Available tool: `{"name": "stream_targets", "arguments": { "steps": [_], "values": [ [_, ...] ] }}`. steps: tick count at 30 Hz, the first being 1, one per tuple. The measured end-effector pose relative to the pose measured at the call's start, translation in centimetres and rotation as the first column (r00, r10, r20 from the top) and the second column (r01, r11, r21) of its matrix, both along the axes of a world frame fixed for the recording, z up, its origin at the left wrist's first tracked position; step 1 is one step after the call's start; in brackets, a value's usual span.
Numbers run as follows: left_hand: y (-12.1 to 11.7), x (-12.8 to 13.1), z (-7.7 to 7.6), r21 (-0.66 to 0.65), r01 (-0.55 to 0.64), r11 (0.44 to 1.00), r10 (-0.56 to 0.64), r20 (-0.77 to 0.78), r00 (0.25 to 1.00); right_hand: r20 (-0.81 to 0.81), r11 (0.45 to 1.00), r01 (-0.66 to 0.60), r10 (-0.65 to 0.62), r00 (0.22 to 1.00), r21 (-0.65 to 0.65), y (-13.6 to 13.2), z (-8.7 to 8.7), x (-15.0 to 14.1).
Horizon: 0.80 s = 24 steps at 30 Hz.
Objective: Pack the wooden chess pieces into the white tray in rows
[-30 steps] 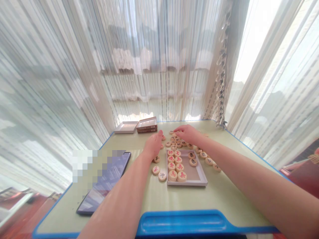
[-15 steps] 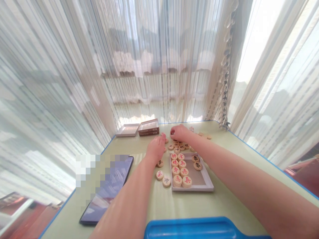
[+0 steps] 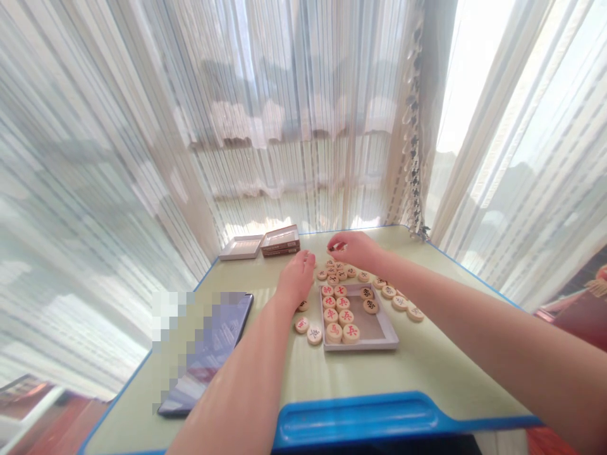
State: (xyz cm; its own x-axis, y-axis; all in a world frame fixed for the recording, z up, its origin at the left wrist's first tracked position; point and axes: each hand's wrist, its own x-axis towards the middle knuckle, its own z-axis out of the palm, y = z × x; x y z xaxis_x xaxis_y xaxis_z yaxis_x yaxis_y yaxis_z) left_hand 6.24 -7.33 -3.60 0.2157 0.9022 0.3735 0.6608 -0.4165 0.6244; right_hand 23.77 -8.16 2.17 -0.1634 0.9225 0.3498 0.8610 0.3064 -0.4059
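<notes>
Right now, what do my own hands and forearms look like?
Your left hand and right hand wear no gloves, and I can make out no rings. The left forearm and right forearm are bare, with no sleeve, watch or bracelet in view.

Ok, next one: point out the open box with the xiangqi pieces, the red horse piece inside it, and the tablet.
Open box [image 3: 372, 327]: head view, bare floor right of the red pieces.
Red horse piece [image 3: 334, 332]: head view, top face.
Tablet [image 3: 214, 351]: head view, screen.
</notes>
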Motion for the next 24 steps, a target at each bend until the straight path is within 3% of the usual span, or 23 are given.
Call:
{"name": "stream_targets", "arguments": {
  "steps": [5,10,13,16,24],
  "values": [
    [-0.2,0.0,-0.1,0.031,0.043,0.999,-0.043,0.006,0.999,-0.068,0.993,-0.078,0.084,0.994,0.086,-5.0,0.2,2.3],
    [-0.4,-0.2,-0.1,0.045,0.01,0.999,-0.013,0.051,0.999,-0.012,0.95,-0.099,0.107,0.994,0.298,-7.2,-2.7,4.5],
    [-0.4,-0.3,-0.1,0.054,0.016,0.998,-0.018,0.037,0.999,-0.073,0.962,-0.105,0.127,0.989,0.253,-7.6,-3.7,5.3],
    [-0.1,-0.2,-0.1,0.047,0.014,0.999,-0.015,0.026,1.0,-0.136,0.979,-0.101,0.126,0.983,0.177,-7.6,-3.5,5.6],
    [-0.2,-0.2,0.0,0.035,-0.021,0.999,0.02,0.027,0.999,-0.073,0.969,-0.203,0.214,0.974,0.138,-7.7,-3.3,5.5]
  ]
}}
